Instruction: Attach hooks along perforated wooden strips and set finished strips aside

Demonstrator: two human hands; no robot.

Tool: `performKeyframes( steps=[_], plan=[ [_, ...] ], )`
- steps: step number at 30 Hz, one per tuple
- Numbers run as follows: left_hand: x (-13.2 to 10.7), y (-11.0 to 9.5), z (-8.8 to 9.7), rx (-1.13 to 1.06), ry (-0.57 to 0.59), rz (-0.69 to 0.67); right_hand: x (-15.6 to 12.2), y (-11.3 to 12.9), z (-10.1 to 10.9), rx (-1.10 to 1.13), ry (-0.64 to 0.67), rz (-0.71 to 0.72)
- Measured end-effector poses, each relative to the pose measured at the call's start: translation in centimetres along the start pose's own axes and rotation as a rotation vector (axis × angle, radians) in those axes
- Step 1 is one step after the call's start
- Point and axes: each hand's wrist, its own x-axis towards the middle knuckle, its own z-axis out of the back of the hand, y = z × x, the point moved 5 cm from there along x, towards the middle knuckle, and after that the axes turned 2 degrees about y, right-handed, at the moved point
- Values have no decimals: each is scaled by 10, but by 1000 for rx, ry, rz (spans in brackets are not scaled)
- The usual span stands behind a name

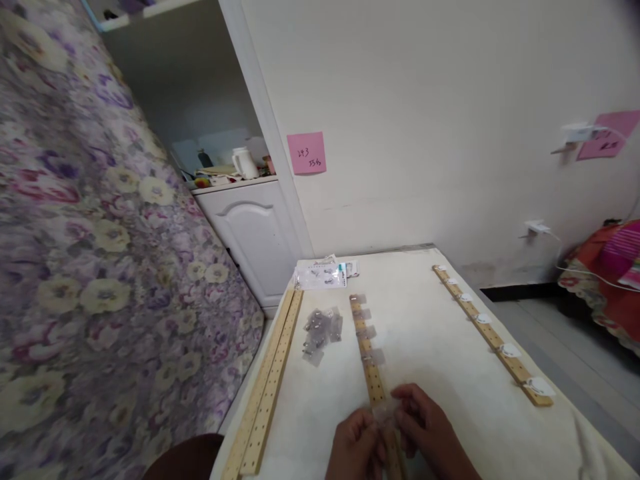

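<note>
A perforated wooden strip [373,381] runs away from me across the middle of the table, with several small transparent plastic pieces [369,331] set along its far part. At its near part, my left hand [356,441] and my right hand [425,423] pinch a small transparent plastic piece [384,412] between them, just over the wood. The fingers of both hands are closed on its two sides. Whether the piece touches the strip I cannot tell. Left of the strip lies a loose pile of similar transparent pieces [320,328] with small metallic parts.
Two more perforated strips [274,380] lie side by side at the table's left. Another strip [467,307] with several white round tags [509,350] lies at the right. Plastic packets [320,275] rest at the back of the white-covered table [425,320], against the wall. A floral curtain [125,233] hangs left.
</note>
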Motion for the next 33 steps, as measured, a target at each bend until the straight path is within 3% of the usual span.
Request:
performKeyframes(
  steps=[8, 14, 23, 33],
  plan=[
    [14, -21, 19, 367, -153, -176, 20, -9, 2, -111, -68, 9],
    [24, -34, 26, 580, -216, -222, 32, -10, 1, -155, -103, -7],
    [31, -37, 27, 585, -182, -223, 45, -16, 3, -95, -122, -76],
    [34, -27, 29, 498, -274, -254, 46, -16, 2, -80, -140, -132]
  ],
)
